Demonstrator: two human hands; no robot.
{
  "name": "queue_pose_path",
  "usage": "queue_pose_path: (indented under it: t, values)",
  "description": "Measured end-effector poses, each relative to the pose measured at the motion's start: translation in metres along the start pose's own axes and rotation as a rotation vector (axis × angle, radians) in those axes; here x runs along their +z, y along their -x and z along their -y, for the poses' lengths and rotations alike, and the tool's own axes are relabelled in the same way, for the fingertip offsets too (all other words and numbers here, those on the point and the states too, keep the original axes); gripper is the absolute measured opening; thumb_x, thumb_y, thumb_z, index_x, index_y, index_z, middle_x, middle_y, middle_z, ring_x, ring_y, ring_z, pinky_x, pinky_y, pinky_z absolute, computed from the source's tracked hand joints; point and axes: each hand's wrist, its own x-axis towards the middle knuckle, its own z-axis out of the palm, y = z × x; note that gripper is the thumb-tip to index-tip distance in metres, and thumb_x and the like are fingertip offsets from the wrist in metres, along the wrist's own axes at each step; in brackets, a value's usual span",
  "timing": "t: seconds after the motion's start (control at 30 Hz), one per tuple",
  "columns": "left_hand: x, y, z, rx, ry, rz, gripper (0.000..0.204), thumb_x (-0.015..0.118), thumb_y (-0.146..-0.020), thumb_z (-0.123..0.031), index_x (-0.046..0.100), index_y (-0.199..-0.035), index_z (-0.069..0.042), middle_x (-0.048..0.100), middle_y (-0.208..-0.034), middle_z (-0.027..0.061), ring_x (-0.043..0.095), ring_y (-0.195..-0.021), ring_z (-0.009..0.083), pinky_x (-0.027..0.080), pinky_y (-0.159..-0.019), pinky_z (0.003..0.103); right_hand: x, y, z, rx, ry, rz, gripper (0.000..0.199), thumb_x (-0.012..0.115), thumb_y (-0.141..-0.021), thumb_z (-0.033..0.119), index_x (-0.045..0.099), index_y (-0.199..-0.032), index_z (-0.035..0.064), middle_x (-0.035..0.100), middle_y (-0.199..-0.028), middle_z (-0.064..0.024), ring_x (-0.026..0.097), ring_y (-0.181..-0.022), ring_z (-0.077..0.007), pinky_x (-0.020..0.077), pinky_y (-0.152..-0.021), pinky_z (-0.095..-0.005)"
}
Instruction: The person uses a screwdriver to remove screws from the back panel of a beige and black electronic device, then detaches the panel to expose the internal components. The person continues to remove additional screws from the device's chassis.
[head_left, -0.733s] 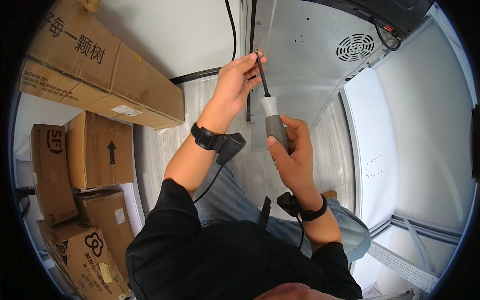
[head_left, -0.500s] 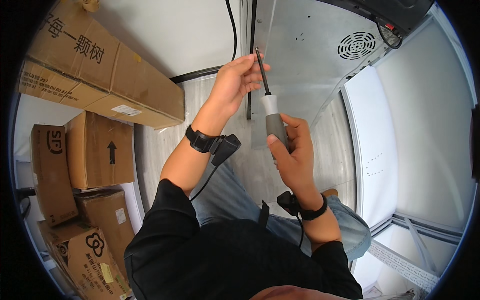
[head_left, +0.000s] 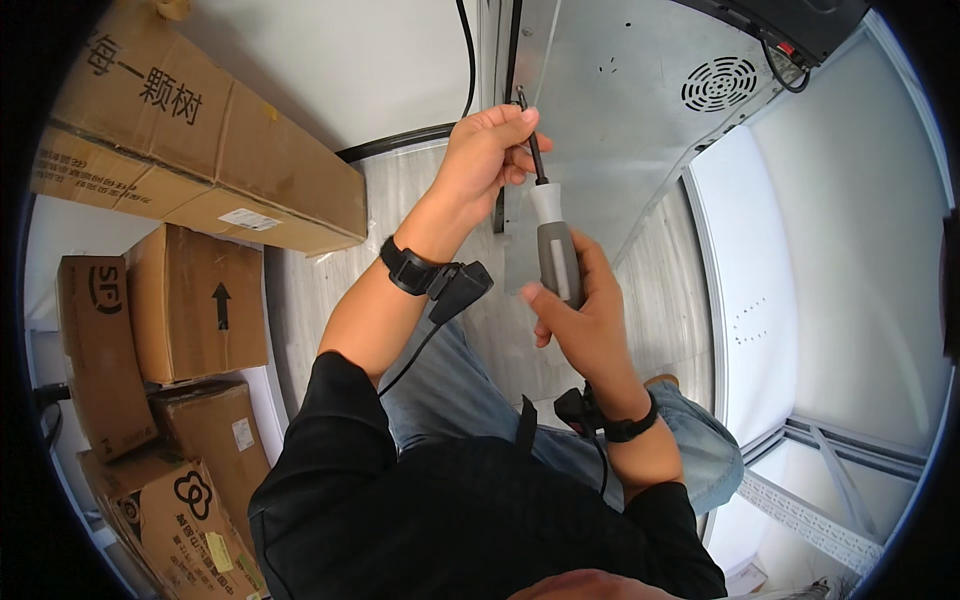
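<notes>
A screwdriver point(head_left: 559, 262) with a grey-and-white handle and dark shaft points away from me, tilted slightly left. Around the shaft, just below the tip, the fingers of my left hand point(head_left: 492, 150) are closed. My right hand point(head_left: 590, 318) loosely cradles the handle's near end, its fingers behind the grip and its thumb off to the left. The tip shows past my left fingers, in front of the left edge of a grey metal panel point(head_left: 610, 130). Whether the tip touches the panel cannot be made out. Both wrists wear black straps with small cabled devices.
Cardboard boxes point(head_left: 200, 300) are stacked along the left. A long carton point(head_left: 290, 175) lies above them. The metal panel has a round vent point(head_left: 719, 84); a black unit with a cable point(head_left: 790, 30) sits at the top right. White panels point(head_left: 760, 300) stand on the right.
My left hand has shifted slightly right and closed its fingers round the shaft. My right thumb has come off the handle, which now sits a little farther right.
</notes>
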Motion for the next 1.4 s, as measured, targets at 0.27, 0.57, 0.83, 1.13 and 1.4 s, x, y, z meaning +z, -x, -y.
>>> queue_pose_path:
  t: [0.27,0.57,0.83,1.13,1.4]
  values:
    - [0.007,0.009,-0.009,0.002,0.072,0.092,0.016,0.053,-0.096,-0.022,0.059,-0.094,-0.007,0.066,-0.081,0.0064,0.060,-0.059,0.0103,0.040,-0.049,0.021,-0.001,-0.003,-0.002,0.050,-0.250,-0.012,0.049,0.057,-0.092,0.017,0.031,-0.131,0.0020,0.061,-0.091,-0.0116,0.051,-0.045,-0.0105,0.0430,-0.041,-0.0238]
    - [-0.001,-0.001,0.000,0.017,0.037,0.051,0.015,0.056,-0.094,-0.023,0.059,-0.089,-0.009,0.065,-0.072,0.0039,0.060,-0.056,0.0096,0.037,-0.048,0.020,0.006,0.004,-0.004,-0.094,0.110,-0.073,0.053,0.061,-0.091,0.024,0.031,-0.130,0.0031,0.059,-0.088,-0.0085,0.050,-0.054,-0.0075,0.0432,-0.046,-0.0226]
    - [0.008,0.010,-0.014,-0.045,0.113,0.096,0.017,0.056,-0.094,-0.023,0.061,-0.091,-0.006,0.066,-0.075,0.0059,0.057,-0.054,0.0097,0.048,-0.057,0.022,0.002,-0.001,0.004,0.039,-0.215,-0.034,0.034,0.054,-0.094,0.023,0.038,-0.117,0.0025,0.057,-0.072,-0.0071,0.049,-0.048,-0.0117,0.0406,-0.044,-0.0251]
    - [-0.005,-0.004,-0.003,0.005,0.080,0.112,0.018,0.058,-0.093,-0.024,0.060,-0.084,-0.008,0.065,-0.071,0.0066,0.055,-0.050,0.0078,0.041,-0.049,0.020,0.003,-0.001,-0.002,-0.081,0.087,-0.068,0.049,0.057,-0.093,0.032,0.038,-0.125,-0.0007,0.059,-0.073,-0.0064,0.054,-0.059,-0.0099,0.0414,-0.050,-0.0220]
    - [0.003,-0.003,-0.012,-0.074,0.145,0.080,0.030,0.047,-0.096,-0.029,0.064,-0.097,-0.004,0.063,-0.067,0.0044,0.055,-0.054,0.0109,0.042,-0.054,0.023,0.005,-0.006,0.003,0.029,-0.084,-0.055,0.037,0.060,-0.092,0.026,0.043,-0.115,0.0029,0.054,-0.069,-0.0005,0.049,-0.059,-0.0072,0.0382,-0.053,-0.0228]
